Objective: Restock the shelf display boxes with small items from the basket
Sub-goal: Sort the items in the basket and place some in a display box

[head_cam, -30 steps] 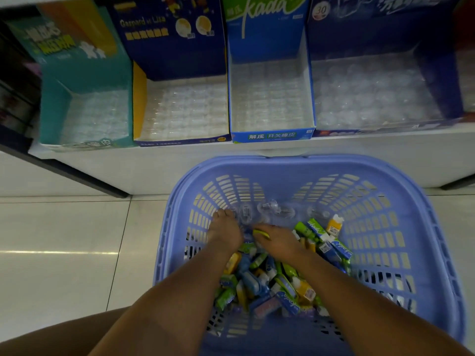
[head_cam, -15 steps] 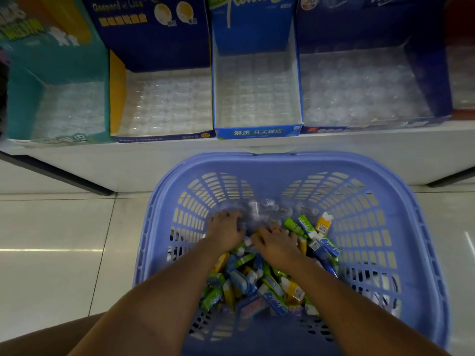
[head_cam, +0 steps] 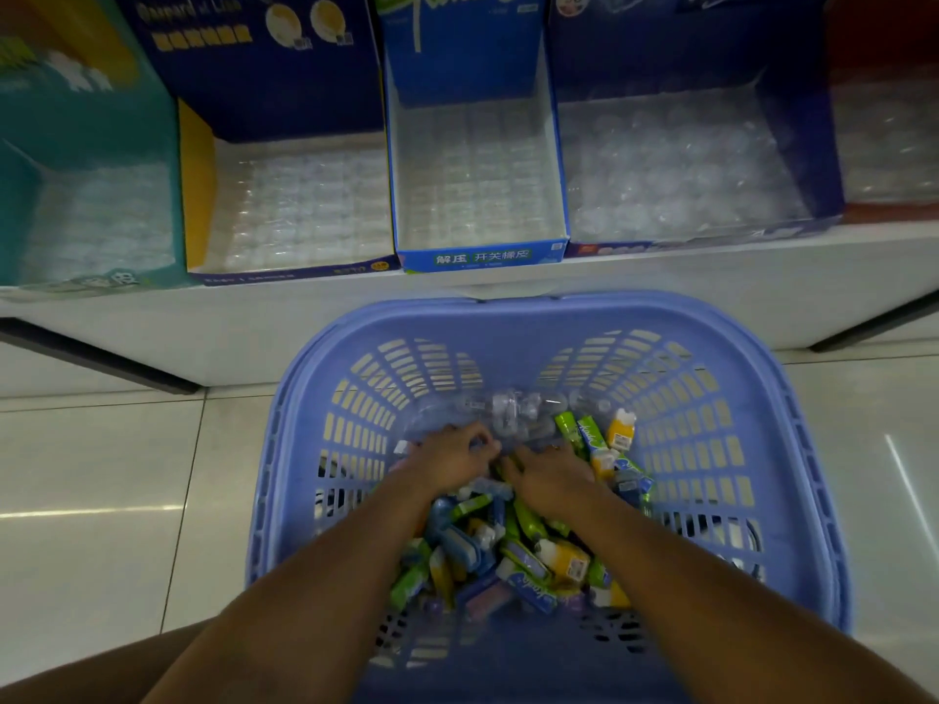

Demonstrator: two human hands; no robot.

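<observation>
A lilac plastic basket (head_cam: pixel 762 449) stands on the floor below the shelf. It holds a heap of small items (head_cam: pixel 513 551) in green, blue, yellow and white wrappers, with clear plastic capsules (head_cam: pixel 508 406) at its far side. Both hands are down in the heap, side by side. My left hand (head_cam: pixel 447 457) has its fingers curled into the items near the capsules. My right hand (head_cam: pixel 551 472) lies palm down on the pile, fingers bent; what it grips is hidden. Four open display boxes sit on the shelf: teal (head_cam: pixel 86 144), dark blue and yellow (head_cam: pixel 195 195), light blue (head_cam: pixel 482 256), dark blue (head_cam: pixel 792 144).
The white shelf (head_cam: pixel 660 297) edge runs just beyond the basket's far rim. Clear blister trays line the floors of the boxes. Glossy pale floor tiles (head_cam: pixel 101 475) lie left and right of the basket. My forearms cross the basket's near side.
Both hands have shifted a little toward the basket's far side, to the clear capsules, and the fingers have curled tighter. The view has moved closer to the shelf.
</observation>
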